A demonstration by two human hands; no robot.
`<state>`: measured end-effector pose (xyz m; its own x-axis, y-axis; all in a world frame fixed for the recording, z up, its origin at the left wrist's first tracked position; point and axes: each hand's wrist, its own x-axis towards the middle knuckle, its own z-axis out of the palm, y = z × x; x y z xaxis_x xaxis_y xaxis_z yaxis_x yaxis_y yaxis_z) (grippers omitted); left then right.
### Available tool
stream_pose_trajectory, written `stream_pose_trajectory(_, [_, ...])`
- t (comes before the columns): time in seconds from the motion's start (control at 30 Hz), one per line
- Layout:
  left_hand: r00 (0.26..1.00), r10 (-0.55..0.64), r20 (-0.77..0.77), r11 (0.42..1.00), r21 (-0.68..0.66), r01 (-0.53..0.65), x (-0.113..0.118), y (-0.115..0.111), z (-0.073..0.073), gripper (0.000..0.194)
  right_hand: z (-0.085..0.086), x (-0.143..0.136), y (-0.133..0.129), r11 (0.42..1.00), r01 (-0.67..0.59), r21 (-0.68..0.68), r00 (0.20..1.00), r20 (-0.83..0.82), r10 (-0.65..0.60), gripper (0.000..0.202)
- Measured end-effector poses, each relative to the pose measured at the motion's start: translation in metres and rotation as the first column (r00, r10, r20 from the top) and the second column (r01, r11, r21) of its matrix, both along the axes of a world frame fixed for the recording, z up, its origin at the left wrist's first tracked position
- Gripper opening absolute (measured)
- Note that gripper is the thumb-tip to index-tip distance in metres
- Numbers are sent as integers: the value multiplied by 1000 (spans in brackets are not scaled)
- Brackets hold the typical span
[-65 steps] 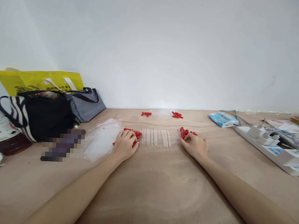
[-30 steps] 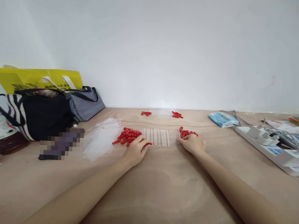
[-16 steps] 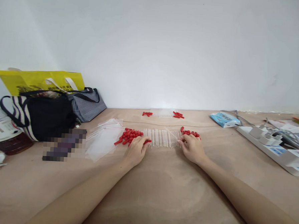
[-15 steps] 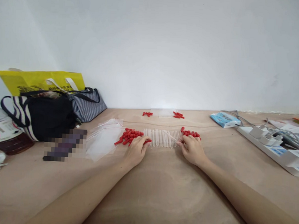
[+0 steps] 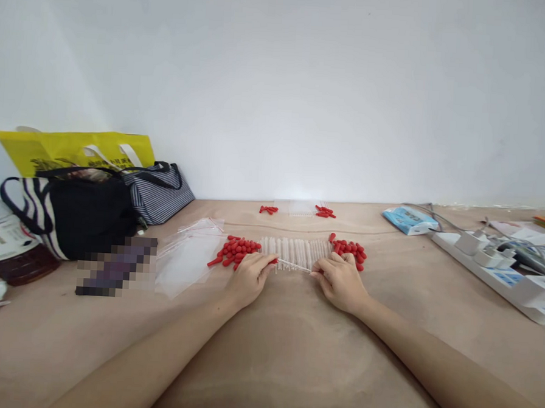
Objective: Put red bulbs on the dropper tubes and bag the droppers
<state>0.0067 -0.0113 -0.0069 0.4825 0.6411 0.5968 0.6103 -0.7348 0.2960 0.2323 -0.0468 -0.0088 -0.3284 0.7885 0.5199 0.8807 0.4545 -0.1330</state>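
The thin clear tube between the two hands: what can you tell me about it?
The thin clear tube is straight and see-through with whitish glints, like glass or clear plastic. It is held nearly sideways, dipping slightly in the picture toward the right hand, which pinches one end. The other end reaches the red bulb in the left hand; whether it sits inside is too small to tell. A row of similar tubes shows behind it.

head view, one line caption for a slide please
Left hand holding a red bulb, right hand holding a thin tube, by a row of tubes.
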Motion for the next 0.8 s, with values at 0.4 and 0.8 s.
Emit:
stream_pose_trajectory(0.4, [999,-30,42,1000,-4,30,1,-2,3,14,1,2,-2,994,-105,-6,993,-54,105,19])
stream_pose_trajectory(0.8, [996,-74,53,997,-15,75,3,-2,2,13,-7,-7,0,964,-267,16,949,-172,266,20])
